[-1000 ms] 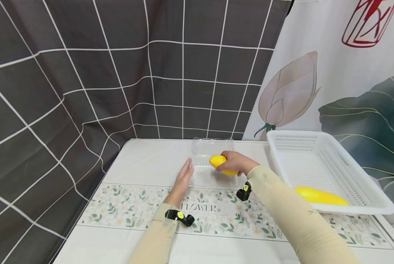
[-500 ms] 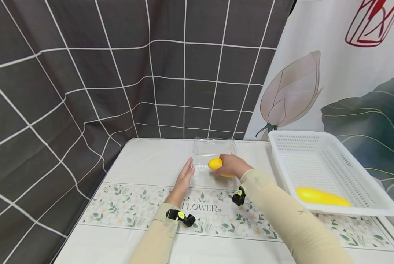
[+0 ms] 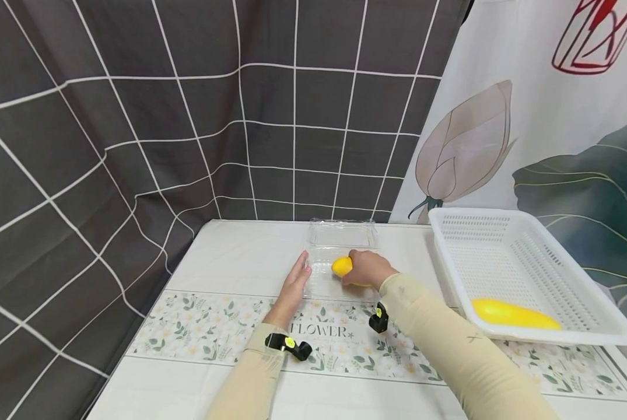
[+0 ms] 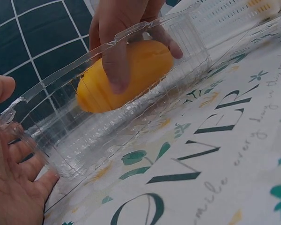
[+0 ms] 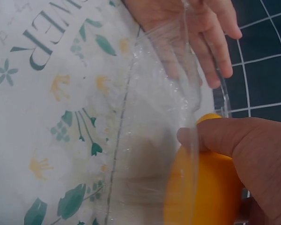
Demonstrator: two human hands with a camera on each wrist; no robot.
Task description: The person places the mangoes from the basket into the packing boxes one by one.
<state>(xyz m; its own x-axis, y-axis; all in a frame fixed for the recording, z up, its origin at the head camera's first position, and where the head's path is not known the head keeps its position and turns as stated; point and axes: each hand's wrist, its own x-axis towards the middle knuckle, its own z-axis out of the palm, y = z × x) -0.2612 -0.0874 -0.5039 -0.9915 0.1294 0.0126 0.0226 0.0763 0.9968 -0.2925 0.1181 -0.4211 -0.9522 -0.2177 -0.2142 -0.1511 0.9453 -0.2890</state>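
My right hand (image 3: 368, 269) grips a smooth yellow mango (image 4: 143, 68), thumb on one side and fingers on the other. It holds the fruit low inside a clear plastic clamshell box (image 3: 321, 290), whose lid (image 3: 342, 234) is folded back toward the wall. The left hand (image 3: 294, 281) lies along the box's left side with fingers extended, fingertips right at the wall. In the left wrist view the mango shows through the clear side wall. From the right wrist, the thumb presses on the mango (image 5: 203, 187) near the box rim.
A white perforated basket (image 3: 602, 326) stands on the right of the table, with a longer yellow fruit (image 3: 512, 314) lying in its near part. A floral strip (image 3: 198, 332) crosses the white tabletop. A dark grid-patterned curtain (image 3: 271, 146) hangs behind and to the left.
My right hand has lowered the mango into the clear box and shifted slightly left and nearer. The left hand has stayed at the box's side.
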